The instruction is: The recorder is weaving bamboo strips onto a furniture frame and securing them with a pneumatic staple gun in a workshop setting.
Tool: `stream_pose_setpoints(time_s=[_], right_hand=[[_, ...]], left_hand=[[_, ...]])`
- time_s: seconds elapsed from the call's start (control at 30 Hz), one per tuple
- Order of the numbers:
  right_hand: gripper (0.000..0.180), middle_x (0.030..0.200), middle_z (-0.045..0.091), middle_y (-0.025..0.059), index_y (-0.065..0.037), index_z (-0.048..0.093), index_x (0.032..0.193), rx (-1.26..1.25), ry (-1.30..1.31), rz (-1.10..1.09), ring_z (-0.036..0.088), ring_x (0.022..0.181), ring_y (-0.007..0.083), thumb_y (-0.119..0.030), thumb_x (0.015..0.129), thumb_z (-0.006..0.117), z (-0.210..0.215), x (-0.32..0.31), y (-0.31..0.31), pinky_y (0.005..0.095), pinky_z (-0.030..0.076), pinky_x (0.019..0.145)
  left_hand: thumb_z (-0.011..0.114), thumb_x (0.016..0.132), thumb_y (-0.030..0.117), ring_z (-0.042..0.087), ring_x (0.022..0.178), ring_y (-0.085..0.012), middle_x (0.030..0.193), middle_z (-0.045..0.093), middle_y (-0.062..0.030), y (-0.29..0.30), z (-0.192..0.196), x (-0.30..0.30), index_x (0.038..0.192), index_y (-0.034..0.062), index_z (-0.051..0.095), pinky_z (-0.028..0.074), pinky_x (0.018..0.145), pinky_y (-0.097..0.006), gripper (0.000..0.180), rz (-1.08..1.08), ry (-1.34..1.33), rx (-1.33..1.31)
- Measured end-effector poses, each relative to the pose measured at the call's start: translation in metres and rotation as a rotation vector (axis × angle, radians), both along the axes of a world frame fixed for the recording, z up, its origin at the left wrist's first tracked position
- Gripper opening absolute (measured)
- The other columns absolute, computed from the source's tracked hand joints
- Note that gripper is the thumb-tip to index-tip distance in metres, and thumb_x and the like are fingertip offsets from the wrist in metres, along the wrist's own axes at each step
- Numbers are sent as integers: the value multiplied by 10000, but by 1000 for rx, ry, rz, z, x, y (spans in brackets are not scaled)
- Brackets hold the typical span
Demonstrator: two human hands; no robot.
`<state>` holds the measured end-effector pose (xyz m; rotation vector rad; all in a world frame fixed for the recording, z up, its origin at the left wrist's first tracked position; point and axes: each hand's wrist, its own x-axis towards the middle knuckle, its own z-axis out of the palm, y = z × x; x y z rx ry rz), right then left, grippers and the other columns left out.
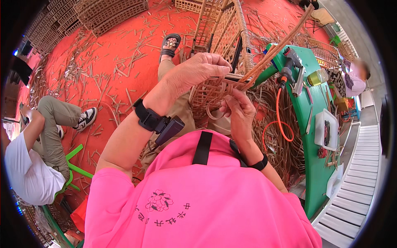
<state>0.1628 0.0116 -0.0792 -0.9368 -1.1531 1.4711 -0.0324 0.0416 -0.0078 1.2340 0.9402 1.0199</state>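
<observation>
A brown woven rattan basket piece rests between my knees, its open lattice facing up toward me. My left hand reaches over its upper edge, fingertips pinched on a flat rattan strip at the corner. Just below and to the right, my right hand is closed, with thumb and fingers at the same strip, which curls in a loop between the hands. Long loose strips stick out from this corner to the upper right. Behind it stands a taller woven frame with black bars.
On my right, a green table holds a power tool with an orange hose, a jar and a white tray. Strip bundles lie beneath. Scraps cover the red floor. A person sits at left; woven stacks stand behind.
</observation>
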Motion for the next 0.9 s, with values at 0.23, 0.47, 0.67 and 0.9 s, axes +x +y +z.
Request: stream_pose_setpoints(time_s=[0.23, 0.47, 0.67, 0.9], right_hand=[[260, 775, 657, 54, 15, 595, 1172, -40, -8, -12, 610, 604, 85, -83, 932, 618, 0, -3, -3, 183, 426, 494], [275, 749, 657, 61, 34, 589, 1165, -95, 5, -30, 609, 577, 93, -93, 925, 631, 4, -9, -2, 189, 426, 480], [241, 716, 656, 56, 31, 632, 1080, -96, -1, -24, 613, 563, 88, -143, 916, 659, 11, -9, -1, 188, 405, 441], [215, 727, 639, 42, 27, 643, 1034, -157, 39, -34, 598, 573, 88, -142, 905, 673, 8, -11, 0, 214, 490, 493]], left_hand=[[643, 909, 304, 532, 816, -49, 874, 595, 37, 7, -7, -5, 1048, 38, 641, 421, 735, -215, 300, -60, 19, -4], [662, 896, 332, 524, 844, -48, 912, 599, 45, 7, -4, -8, 1049, 60, 645, 401, 752, -212, 313, -64, 55, -67], [660, 897, 325, 525, 868, -49, 931, 611, 43, 10, -6, -7, 1058, 72, 650, 403, 778, -222, 300, -82, 34, -30], [658, 897, 316, 516, 861, -47, 909, 591, 57, 5, -1, -5, 1049, 78, 645, 401, 769, -221, 282, -61, 51, -49]])
